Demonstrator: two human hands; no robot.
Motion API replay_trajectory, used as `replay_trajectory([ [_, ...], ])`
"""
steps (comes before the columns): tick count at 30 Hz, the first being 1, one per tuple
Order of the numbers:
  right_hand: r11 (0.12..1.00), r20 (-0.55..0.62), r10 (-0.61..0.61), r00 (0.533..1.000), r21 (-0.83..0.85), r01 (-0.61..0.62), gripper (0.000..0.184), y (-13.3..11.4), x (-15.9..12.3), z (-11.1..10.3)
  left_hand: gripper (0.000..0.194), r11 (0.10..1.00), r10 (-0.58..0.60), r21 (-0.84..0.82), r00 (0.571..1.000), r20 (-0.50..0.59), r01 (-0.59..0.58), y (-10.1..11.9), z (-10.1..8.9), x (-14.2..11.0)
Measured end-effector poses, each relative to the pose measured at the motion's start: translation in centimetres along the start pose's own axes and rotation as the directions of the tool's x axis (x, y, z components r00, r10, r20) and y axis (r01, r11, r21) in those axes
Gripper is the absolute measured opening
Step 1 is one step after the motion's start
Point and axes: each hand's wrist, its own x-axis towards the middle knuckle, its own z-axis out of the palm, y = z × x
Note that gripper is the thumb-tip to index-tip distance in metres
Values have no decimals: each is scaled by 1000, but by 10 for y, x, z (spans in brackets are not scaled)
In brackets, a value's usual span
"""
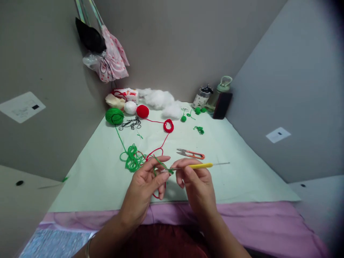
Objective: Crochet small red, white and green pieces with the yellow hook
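While the left hand (145,182) pinched a small green yarn piece (171,172), the right hand (200,184) gripped a yellow-handled metal crochet hook (202,166).

Below the frame's centre, a hook (201,166) is being held in the right hand (200,188), beside the left hand (146,182). Behind the hook, snips (197,155) are being borne by the table (247,175); to their left, a yarn tangle (132,160) is being backed by three balls (114,116). Above centre, stuffing (159,99) is being followed rightward by a cup (201,99), then a bottle (224,85) being partly covered by a phone (223,106). At upper left, a bag (115,59) is being suspended.
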Motion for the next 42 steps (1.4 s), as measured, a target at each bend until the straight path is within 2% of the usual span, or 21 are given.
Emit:
replay_trajectory([
  [5, 996, -35, 68, 997, 62, -65, 15, -5, 1, 4, 28, 998, 22, 49, 999, 28, -24, 0, -1, 0],
  [8, 997, -32, 64, 997, 55, -63, 18, -7, 1, 1, 29, 998, 12, 54, 999, 31, -13, 1, 1, 1],
  [12, 1000, 22, -16, 1000, -12, 16, 20, -9, 0, -4, 30, 997, -8, 73, 1000, 21, 7, 3, 3, 0],
  [15, 983, 62, -111, 992, -139, 119, 18, -12, -3, -6, 33, 996, -10, 94, 1000, 19, 8, 2, 2, 1],
  [17, 940, 105, -199, 974, -263, 220, 18, -15, -7, -8, 34, 993, -3, 117, 1000, 16, 1, 1, 1, 2],
  [20, 778, 262, -317, 911, -478, 409, 22, -21, -13, -9, 32, 983, 28, 179, 1000, -10, -26, 1, 1, 2],
  [24, 451, 462, -396, 794, -655, 606, 28, -21, -18, -11, 30, 970, 93, 233, 993, -68, -75, 1, 5, -3],
  [27, 220, 554, -455, 697, -688, 691, 38, -13, -20, -12, 40, 989, 69, 133, 995, -75, -59, 2, 8, -5],
  [29, 142, 573, -480, 665, -697, 703, 44, -9, -21, -12, 54, 999, -38, 11, 999, -34, 38, 4, 8, -4],
  [30, 160, 547, -496, 675, -706, 690, 44, -8, -21, -11, 59, 993, -108, -44, 994, 0, 108, 5, 8, -3],
  [31, 227, 494, -508, 706, -714, 662, 41, -8, -21, -11, 61, 981, -171, -89, 985, 31, 173, 7, 7, -2],
  [32, 338, 414, -508, 755, -710, 617, 36, -9, -20, -10, 62, 968, -215, -122, 975, 51, 219, 9, 7, 0],
  [34, 606, 232, -460, 857, -624, 494, 25, -11, -16, -8, 59, 960, -225, -164, 973, 44, 229, 13, 7, 1],
  [36, 792, 119, -377, 919, -473, 386, 20, -14, -11, -7, 57, 967, -188, -173, 982, 14, 188, 15, 8, 2],
  [37, 841, 95, -342, 935, -413, 350, 19, -15, -8, -6, 56, 971, -175, -161, 984, 9, 174, 15, 9, 1],
  [39, 876, 105, -293, 950, -369, 311, 17, -15, -4, -3, 55, 982, -153, -112, 988, 6, 153, 13, 11, 0],
  [41, 849, 139, -283, 949, -423, 315, 18, -15, -4, -2, 55, 992, -116, -54, 993, -16, 115, 8, 11, -1],
  [42, 807, 163, -308, 937, -477, 348, 21, -14, -6, -1, 54, 996, -87, -30, 996, -35, 86, 5, 11, -1],
])
